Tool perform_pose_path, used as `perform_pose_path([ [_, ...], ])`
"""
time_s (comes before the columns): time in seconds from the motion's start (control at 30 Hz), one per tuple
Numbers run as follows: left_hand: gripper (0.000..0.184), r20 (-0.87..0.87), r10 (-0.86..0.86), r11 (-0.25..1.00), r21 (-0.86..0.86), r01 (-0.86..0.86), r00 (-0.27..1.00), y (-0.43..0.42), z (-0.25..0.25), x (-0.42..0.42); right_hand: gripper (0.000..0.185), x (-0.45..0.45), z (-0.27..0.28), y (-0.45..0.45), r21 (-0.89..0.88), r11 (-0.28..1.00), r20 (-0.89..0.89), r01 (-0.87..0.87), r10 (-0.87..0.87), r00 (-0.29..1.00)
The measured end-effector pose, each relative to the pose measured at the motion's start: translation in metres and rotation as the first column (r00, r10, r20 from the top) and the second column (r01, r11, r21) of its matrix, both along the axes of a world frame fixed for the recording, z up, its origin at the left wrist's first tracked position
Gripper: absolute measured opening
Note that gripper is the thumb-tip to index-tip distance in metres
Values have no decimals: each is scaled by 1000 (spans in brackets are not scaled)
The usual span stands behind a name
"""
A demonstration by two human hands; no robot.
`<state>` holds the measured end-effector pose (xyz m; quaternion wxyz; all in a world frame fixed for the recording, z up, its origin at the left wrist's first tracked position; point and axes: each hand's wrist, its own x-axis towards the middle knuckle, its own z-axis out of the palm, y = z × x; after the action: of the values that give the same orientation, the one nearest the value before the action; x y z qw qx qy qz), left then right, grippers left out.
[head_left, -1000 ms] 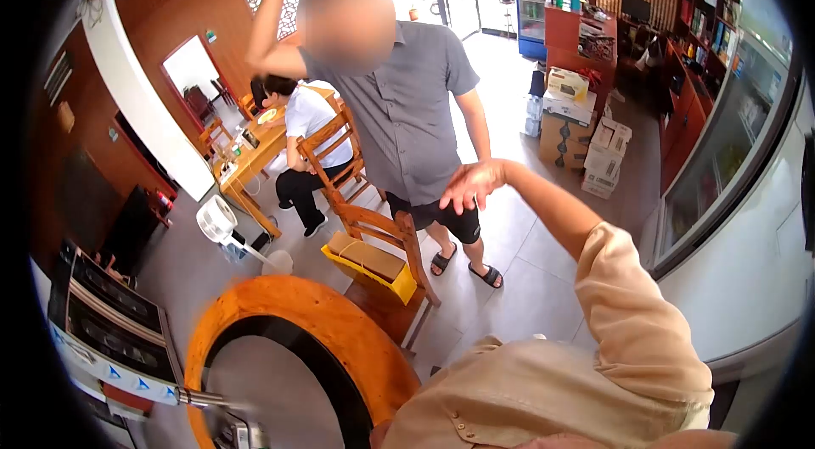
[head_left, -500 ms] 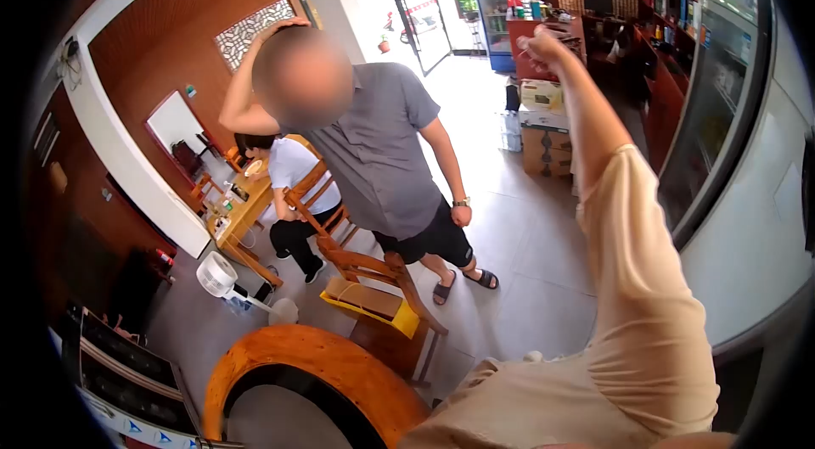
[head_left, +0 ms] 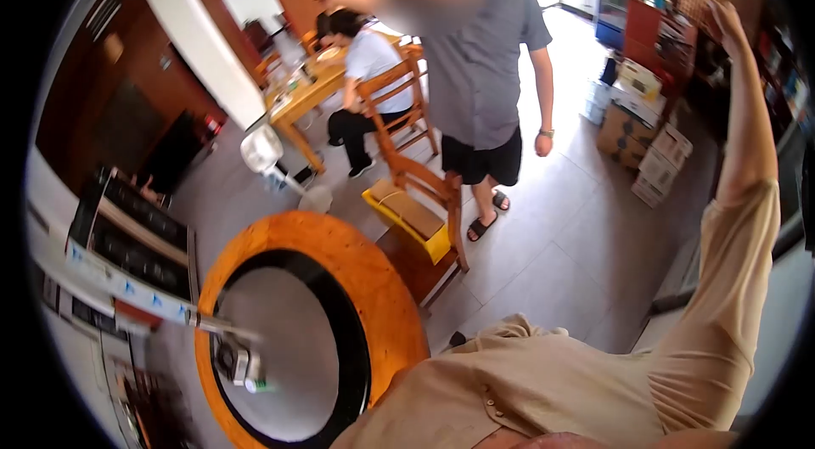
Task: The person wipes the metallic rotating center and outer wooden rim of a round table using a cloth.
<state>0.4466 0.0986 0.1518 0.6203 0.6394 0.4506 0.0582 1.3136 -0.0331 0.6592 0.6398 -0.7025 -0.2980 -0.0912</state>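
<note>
My right arm stretches up along the right side of the head view in a beige sleeve (head_left: 734, 271). At its end my right hand (head_left: 724, 23) is raised in the air, small and blurred, so how its fingers lie is unclear. It appears against the red counter (head_left: 643, 29) and dark shelves in the background, and I can make out nothing in it. My left hand is out of view. Below me stands a round wooden table (head_left: 390, 305) with a black inner ring and grey centre. A small white and dark object (head_left: 238, 362) shows over that centre.
A person in a grey shirt (head_left: 484, 92) stands ahead, arm raised to the head. Nearby are a wooden chair (head_left: 424, 182) with a yellow box (head_left: 437, 244) and a white fan (head_left: 261, 148). Another person (head_left: 378, 58) sits at a table (head_left: 289, 116). Cartons (head_left: 624, 135) stand at right.
The view has tilted down and shifted, bringing more of the round table into sight. My right hand now appears farther right and higher. The standing person keeps one arm raised.
</note>
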Motion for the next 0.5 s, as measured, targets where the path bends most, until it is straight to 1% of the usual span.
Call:
perform_pose_path([
  [0.07, 52, -39, 50, 979, -198, -56, 998, -40, -44, -30, 41, 9, -8, -2, -46, 998, -42, 46, -48, 998],
  [0.13, 51, -56, 91, 938, -330, -104, 994, -67, -70, -45, 40, 74, -19, -11, -85, 996, -92, -6, -2, 996],
  [0.17, 51, -61, 111, 919, -374, -126, 992, -81, -80, -51, 40, 71, -20, -13, -118, 993, -124, 14, -29, 992],
  [0.2, 50, -63, 132, 905, -399, -146, 989, -88, -87, -54, 41, 64, -22, -16, -178, 984, -124, 29, -52, 991],
  [0.23, 50, -62, 144, 894, -419, -157, 988, -95, -92, -57, 40, 74, -25, -16, -189, 982, -149, 22, -51, 988],
  [0.27, 50, -62, 158, 886, -431, -169, 985, -99, -97, -58, 44, 83, -30, -19, -206, 978, -177, 17, -55, 983],
  [0.33, 49, -57, 178, 877, -443, -184, 982, -103, -104, -62, 40, 93, -50, -10, -131, 990, -192, 53, -77, 978],
  [0.4, 49, -50, 195, 872, -448, -197, 980, -105, -108, -60, 41, 70, -64, 7, -75, 991, -192, 110, -122, 974],
  [0.43, 49, -42, 201, 870, -452, -198, 979, -106, -110, -59, 47, 51, -73, 13, -58, 987, -184, 152, -161, 970],
  [0.47, 48, -36, 210, 866, -458, -203, 977, -110, -112, -59, 61, 31, -79, 16, -95, 984, -172, 153, -168, 971],
  [0.5, 48, -27, 219, 863, -461, -206, 975, -111, -111, -58, 78, 4, -83, 19, -133, 979, -160, 154, -175, 972],
])
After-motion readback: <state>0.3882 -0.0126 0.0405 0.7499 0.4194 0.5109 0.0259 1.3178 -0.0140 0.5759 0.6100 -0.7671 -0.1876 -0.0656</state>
